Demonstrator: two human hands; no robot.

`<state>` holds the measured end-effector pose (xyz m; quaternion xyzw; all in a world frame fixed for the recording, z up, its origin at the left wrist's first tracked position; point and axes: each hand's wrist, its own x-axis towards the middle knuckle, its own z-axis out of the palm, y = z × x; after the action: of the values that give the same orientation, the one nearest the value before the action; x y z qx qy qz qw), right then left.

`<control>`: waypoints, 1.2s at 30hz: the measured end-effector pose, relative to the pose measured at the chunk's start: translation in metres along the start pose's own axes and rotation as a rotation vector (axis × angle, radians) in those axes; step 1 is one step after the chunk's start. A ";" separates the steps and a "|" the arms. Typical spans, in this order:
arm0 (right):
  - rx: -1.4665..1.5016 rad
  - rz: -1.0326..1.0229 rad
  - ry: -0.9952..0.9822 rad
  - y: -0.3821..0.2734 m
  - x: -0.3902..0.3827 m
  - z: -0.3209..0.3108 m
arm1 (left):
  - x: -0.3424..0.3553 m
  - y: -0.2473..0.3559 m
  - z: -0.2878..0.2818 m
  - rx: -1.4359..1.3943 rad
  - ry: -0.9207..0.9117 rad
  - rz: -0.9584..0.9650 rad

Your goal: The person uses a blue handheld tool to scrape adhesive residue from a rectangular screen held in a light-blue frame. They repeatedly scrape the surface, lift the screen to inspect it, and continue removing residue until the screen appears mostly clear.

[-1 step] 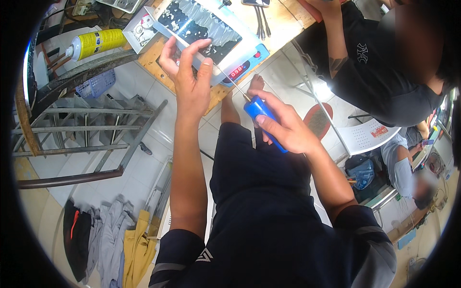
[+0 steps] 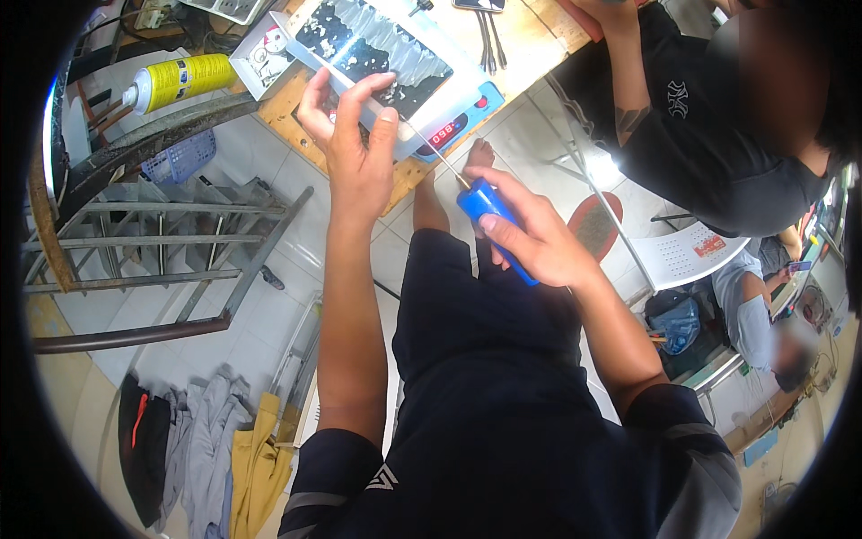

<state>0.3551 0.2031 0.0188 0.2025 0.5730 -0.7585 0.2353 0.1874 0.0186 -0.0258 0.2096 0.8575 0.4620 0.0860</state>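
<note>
My right hand (image 2: 537,235) is wrapped round the blue handle of a tool (image 2: 485,207) with a thin metal shaft. The shaft slants up and left toward the near edge of a dark flat panel (image 2: 328,45). Wrinkled grey film and white flakes cover part of that panel. It lies on a pale blue bench machine (image 2: 489,93) with a red lit display. My left hand (image 2: 359,153) is open with fingers spread, its fingertips at the panel's near edge. Whether the tool's tip touches the panel cannot be made out behind the fingers.
The machine stands on a wooden table (image 2: 539,27) with dark cables (image 2: 488,45). A small white box (image 2: 250,74) and a yellow spray can (image 2: 184,81) are at left, above metal rails (image 2: 171,240). At right another person (image 2: 669,144) sits close by, near a white chair (image 2: 687,253).
</note>
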 end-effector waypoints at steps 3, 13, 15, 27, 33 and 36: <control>0.002 0.003 0.010 0.001 0.001 0.000 | 0.001 -0.002 0.000 -0.009 0.004 0.002; -0.014 -0.024 0.001 0.002 0.007 -0.003 | 0.008 -0.008 0.003 0.001 0.009 0.041; -0.021 -0.026 -0.004 0.003 0.006 -0.003 | 0.008 -0.008 0.003 0.017 -0.004 0.047; -0.023 -0.026 -0.006 0.002 0.004 -0.005 | 0.008 -0.008 0.003 0.009 0.009 0.044; -0.026 -0.032 -0.010 0.003 0.003 -0.006 | 0.008 -0.007 0.003 0.022 0.006 0.043; -0.030 -0.015 -0.001 0.003 0.003 -0.006 | 0.008 -0.008 0.003 0.029 0.005 0.044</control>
<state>0.3549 0.2074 0.0129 0.1941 0.5859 -0.7516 0.2328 0.1787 0.0204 -0.0336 0.2285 0.8594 0.4519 0.0708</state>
